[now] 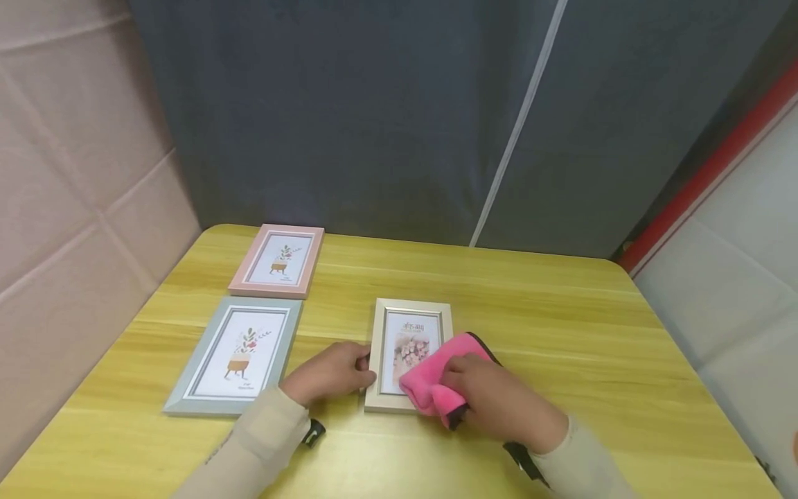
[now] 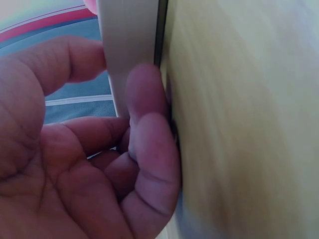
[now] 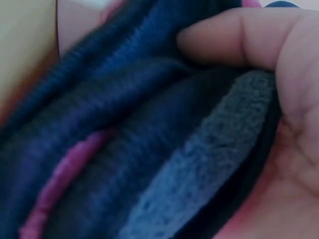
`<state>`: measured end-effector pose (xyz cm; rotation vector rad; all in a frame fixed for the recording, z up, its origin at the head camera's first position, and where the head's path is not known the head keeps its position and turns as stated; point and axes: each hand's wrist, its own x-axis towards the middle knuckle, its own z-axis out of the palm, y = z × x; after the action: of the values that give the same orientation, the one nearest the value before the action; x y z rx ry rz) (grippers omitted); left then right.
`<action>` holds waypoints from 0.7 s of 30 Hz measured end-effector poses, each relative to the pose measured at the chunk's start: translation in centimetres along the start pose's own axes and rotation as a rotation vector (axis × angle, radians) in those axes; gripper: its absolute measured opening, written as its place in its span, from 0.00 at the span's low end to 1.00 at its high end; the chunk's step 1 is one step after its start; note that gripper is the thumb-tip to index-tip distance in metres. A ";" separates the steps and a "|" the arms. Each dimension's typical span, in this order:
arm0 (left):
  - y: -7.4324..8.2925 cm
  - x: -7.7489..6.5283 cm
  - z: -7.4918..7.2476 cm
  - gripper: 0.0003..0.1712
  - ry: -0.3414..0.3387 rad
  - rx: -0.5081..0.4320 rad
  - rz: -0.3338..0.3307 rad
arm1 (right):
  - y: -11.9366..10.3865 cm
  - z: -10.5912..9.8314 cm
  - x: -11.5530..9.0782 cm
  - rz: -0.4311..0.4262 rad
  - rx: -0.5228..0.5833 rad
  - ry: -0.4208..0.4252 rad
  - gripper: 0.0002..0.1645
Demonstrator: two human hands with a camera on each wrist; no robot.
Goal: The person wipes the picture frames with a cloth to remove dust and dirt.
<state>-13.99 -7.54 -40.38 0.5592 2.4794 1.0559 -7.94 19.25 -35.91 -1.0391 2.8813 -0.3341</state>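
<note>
A cream picture frame [image 1: 377, 357] with a flower picture lies flat on the wooden table, in the middle of the head view. My left hand [image 1: 333, 371] holds its left edge. In the left wrist view the thumb touches the side of the frame [image 2: 130, 37], and the other fingers [image 2: 157, 154] curl low beside it at the tabletop. My right hand [image 1: 499, 391] grips a bunched pink cloth [image 1: 436, 378] with dark edging, which covers the frame's lower right part. Close up, the right wrist view shows the cloth's dark and grey folds [image 3: 194, 154] under the thumb.
A pink picture frame [image 1: 305, 274] lies at the table's back left, and a larger grey-blue one [image 1: 202, 405] lies in front of it. Behind the table [image 1: 561, 333] hangs a dark curtain [image 1: 343, 125]. Pale walls stand at both sides.
</note>
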 end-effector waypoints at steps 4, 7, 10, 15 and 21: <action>0.0 0.0 0.0 0.10 -0.001 0.000 0.008 | -0.6 0.5 -0.1 0.001 -0.025 0.005 0.09; -0.1 0.0 0.0 0.09 -0.006 -0.001 0.021 | -0.5 0.9 0.4 0.030 -0.042 0.014 0.09; -0.2 0.0 -0.1 0.09 -0.007 0.007 0.034 | -0.3 1.0 1.1 0.083 -0.038 -0.005 0.09; -0.4 0.1 -0.2 0.09 -0.001 0.040 0.059 | 0.1 1.2 2.5 0.145 -0.047 -0.020 0.11; -0.5 0.1 -0.3 0.08 -0.003 0.036 0.073 | 0.8 1.1 4.3 0.231 -0.063 -0.036 0.11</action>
<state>-14.35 -7.97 -40.64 0.6666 2.4968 1.0386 -11.62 16.95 -37.13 -0.7008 2.9547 -0.2092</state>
